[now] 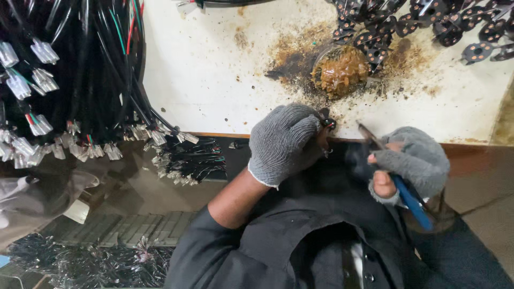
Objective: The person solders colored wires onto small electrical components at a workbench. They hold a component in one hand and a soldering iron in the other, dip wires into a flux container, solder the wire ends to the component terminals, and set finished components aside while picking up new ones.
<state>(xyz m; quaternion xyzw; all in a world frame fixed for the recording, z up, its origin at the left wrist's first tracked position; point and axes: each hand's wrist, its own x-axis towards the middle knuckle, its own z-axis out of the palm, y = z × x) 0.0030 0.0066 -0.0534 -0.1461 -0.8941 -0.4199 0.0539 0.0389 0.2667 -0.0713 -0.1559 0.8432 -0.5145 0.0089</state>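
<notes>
My left hand (pixel 282 142) wears a grey knit glove and is closed on a small dark metal part (pixel 327 122) at the front edge of the white worktop (pixel 214 69). My right hand (pixel 415 158), also in a grey glove with open fingertips, grips a tool with blue handles (pixel 411 199). The tool's thin metal tip (pixel 369 134) points up and left toward the part and is blurred. The two hands are close together, just below the table edge, above my dark jacket.
A tin of brown paste (pixel 341 70) sits in a stained patch of the worktop. A heap of dark metal parts (pixel 423 24) lies at the back right. Bundles of black cables with white connectors (pixel 69 80) hang at left, more wires (pixel 187 160) below.
</notes>
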